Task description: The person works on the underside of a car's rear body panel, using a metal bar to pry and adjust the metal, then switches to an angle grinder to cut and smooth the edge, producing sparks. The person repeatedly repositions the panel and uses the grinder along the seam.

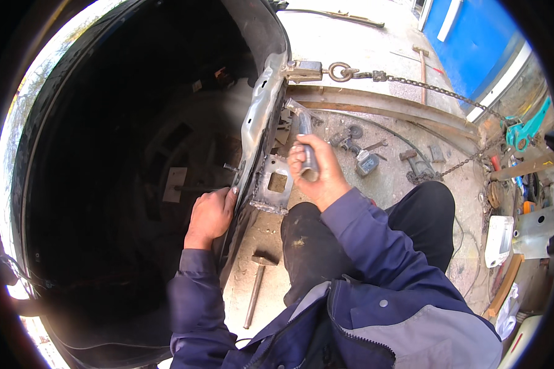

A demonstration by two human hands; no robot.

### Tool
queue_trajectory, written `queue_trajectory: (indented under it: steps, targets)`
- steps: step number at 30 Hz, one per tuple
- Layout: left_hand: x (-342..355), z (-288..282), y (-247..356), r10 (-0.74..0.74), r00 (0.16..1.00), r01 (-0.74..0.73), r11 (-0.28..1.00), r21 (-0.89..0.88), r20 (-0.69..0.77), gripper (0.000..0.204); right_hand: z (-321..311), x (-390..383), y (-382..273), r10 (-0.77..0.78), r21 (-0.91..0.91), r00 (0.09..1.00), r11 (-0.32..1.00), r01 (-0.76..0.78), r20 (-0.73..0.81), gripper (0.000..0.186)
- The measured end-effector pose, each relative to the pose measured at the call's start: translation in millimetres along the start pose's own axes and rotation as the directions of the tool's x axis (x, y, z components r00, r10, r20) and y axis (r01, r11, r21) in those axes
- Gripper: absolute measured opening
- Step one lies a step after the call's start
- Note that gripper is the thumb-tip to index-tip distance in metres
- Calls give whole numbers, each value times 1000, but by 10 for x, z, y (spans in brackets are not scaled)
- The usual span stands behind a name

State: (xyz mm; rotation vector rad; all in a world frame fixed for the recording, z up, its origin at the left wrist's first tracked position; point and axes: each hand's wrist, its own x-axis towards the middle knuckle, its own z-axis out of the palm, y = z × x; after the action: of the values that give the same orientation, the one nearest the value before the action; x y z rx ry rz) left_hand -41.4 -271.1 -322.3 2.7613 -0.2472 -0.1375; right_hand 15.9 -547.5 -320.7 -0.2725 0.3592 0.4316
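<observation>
My right hand [317,169] is wrapped round a bent grey metal pipe [305,120], its hollow end toward me. The pipe's far end is beside a crumpled bare-metal body panel [260,117] of a dark vehicle. My left hand [212,215] grips the panel's lower edge, thumb on the rim and the other fingers curled, partly hidden. Between the hands, a metal bracket [277,181] with a square hole sits against the panel's outer side. A clamp [303,71] bites the panel's upper part, and a chain [437,91] runs from it to the right.
A hammer [256,286] lies on the floor near my knee. A grinder-like power tool [366,161] and another hammer [410,158] lie beyond my legs. A rusty steel beam [394,106] crosses behind them. At right are a turquoise tool [523,132], a white box [498,241] and a blue door [474,37].
</observation>
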Motion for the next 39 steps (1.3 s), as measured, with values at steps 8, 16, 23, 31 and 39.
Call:
queue_trajectory:
  steps: [8,16,23,31,39]
  targets:
    - [16,-2,-10,-21,1000,21,1000,3,-2,45,-106,152,69,-174,193,963,958,214,-205,13]
    - [9,-10,-9,-9,1000,9,1000,5,-10,45,-380,58,-251,-39,-4,996,999,39,81,14]
    - [-1,-23,61,-6,999,5,1000,-20,-40,46,-1664,241,-489,-116,25,934,991,132,-338,9]
    - [4,-51,167,-32,999,32,999,-12,5,44,-3036,428,-178,-103,31,731,986,167,-674,9]
    - [27,-14,152,-41,999,41,999,1,11,49,-3109,389,-165,-77,-97,828,995,27,-555,14]
